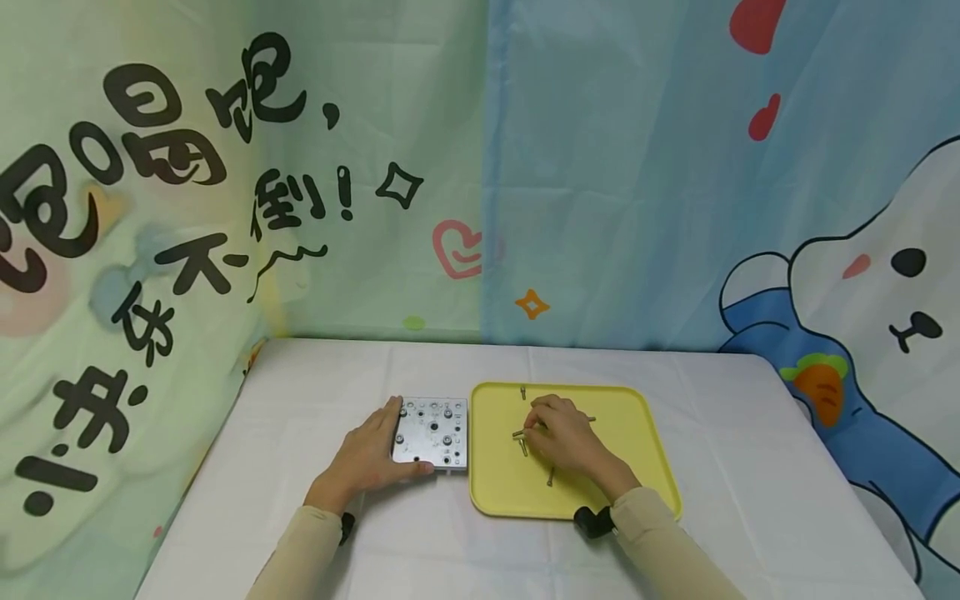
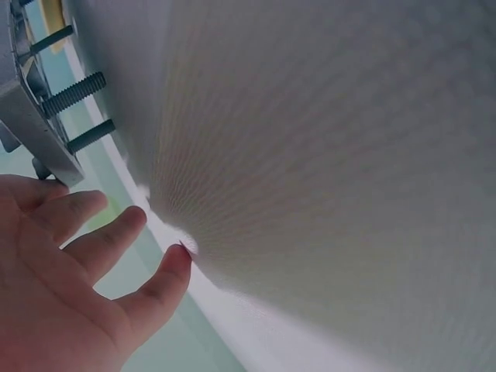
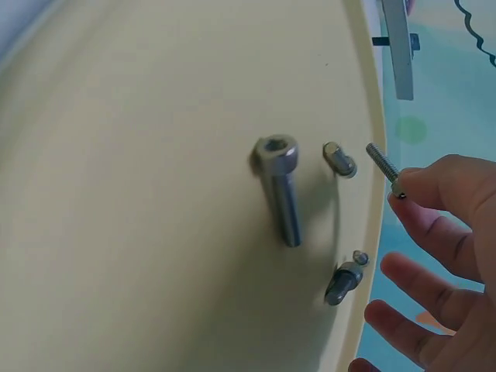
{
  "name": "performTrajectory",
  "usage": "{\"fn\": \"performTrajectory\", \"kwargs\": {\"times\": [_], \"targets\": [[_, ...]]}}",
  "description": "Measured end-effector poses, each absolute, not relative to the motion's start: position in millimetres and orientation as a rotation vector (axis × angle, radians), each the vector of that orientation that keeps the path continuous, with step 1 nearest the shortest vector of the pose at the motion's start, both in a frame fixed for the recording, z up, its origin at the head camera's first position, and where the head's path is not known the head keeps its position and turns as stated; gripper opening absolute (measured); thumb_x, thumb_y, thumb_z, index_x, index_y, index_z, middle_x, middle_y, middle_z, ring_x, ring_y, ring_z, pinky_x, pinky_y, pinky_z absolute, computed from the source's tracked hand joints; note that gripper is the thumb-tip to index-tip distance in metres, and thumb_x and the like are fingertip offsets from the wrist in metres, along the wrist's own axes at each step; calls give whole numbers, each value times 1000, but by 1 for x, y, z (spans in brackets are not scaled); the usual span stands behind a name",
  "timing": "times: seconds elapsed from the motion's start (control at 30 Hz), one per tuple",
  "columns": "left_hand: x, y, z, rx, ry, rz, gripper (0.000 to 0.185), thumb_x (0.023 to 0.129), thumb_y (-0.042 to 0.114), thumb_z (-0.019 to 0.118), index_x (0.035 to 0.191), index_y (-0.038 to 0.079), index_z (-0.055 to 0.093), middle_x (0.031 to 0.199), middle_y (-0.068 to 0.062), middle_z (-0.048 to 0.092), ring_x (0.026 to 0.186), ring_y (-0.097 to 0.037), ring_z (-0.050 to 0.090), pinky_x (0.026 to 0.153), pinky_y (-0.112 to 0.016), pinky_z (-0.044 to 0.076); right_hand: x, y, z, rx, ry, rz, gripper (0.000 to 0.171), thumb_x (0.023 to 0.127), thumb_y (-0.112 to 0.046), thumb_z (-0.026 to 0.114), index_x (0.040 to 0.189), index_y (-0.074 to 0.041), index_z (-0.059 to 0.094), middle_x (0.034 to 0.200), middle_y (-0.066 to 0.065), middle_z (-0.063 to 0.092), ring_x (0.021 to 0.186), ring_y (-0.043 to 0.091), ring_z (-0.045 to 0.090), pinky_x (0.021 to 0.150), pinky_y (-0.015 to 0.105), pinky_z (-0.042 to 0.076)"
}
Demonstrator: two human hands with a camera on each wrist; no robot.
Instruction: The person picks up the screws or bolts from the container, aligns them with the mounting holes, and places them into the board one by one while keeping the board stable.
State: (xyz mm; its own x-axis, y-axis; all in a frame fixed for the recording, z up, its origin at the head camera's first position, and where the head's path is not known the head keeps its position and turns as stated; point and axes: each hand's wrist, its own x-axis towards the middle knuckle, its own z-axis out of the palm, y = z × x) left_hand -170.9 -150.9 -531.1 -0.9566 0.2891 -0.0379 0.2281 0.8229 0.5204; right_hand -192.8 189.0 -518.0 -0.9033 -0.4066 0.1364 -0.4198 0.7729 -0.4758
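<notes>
A silver metal plate (image 1: 422, 451) with several holes and bolt heads lies beside the yellow tray (image 1: 495, 492). Threaded bolts (image 2: 74, 94) stick out of its underside in the left wrist view. My left hand (image 1: 372, 452) rests along the plate's left side, fingertips by the back corner and thumb at the front edge; the other fingers spread loosely. Over the tray, my right hand (image 1: 566, 437) pinches a small socket-head screw (image 3: 383, 167) between thumb and index finger, threaded end outward. Loose socket-head screws (image 3: 280, 190) lie in the tray under and around that hand.
The plate's right edge stands close to the tray's left rim. One loose screw (image 1: 522, 392) lies near the tray's back rim, another (image 1: 551, 477) towards the front. A white cloth (image 1: 750, 500) covers the table, and printed curtains (image 1: 600, 167) hang behind it.
</notes>
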Motion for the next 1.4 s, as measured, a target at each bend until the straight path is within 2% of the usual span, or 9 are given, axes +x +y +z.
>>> {"fn": "performTrajectory", "kwargs": {"times": [0.27,0.5,0.6,1.23,1.4], "targets": [[-172,-151,-533,406,2890,773,125,72,72,75,159,3,18,161,-16,29,144,-34,31,110,-58,33,-193,179,-513,744,-2874,793,5,94,-16,70,90,-14,69,127,19,60,120,44,51,92,63,44],[-172,-151,-534,405,2885,780,125,71,73,75,160,4,19,160,-16,30,144,-34,32,110,-58,33,-192,165,-505,792,-2821,791,5,92,-14,73,91,-14,68,109,8,61,106,34,56,85,53,48],[-172,-151,-534,395,2884,775,126,71,74,75,160,4,19,159,-16,31,144,-34,33,110,-58,33,-191,159,-501,795,-2831,787,6,92,-14,74,92,-14,67,106,4,60,103,30,55,85,52,48],[-173,-152,-534,392,2875,798,125,71,74,74,160,6,19,159,-17,31,143,-35,34,110,-58,33,-181,123,-489,1011,-2741,718,8,89,-15,75,88,-16,67,102,1,62,97,24,57,79,45,47],[-173,-152,-535,379,2875,790,126,70,76,73,160,6,18,159,-17,31,143,-35,35,110,-58,33,-178,114,-488,1075,-2736,731,7,90,-16,74,89,-14,67,104,2,61,98,24,57,83,44,48]]}}
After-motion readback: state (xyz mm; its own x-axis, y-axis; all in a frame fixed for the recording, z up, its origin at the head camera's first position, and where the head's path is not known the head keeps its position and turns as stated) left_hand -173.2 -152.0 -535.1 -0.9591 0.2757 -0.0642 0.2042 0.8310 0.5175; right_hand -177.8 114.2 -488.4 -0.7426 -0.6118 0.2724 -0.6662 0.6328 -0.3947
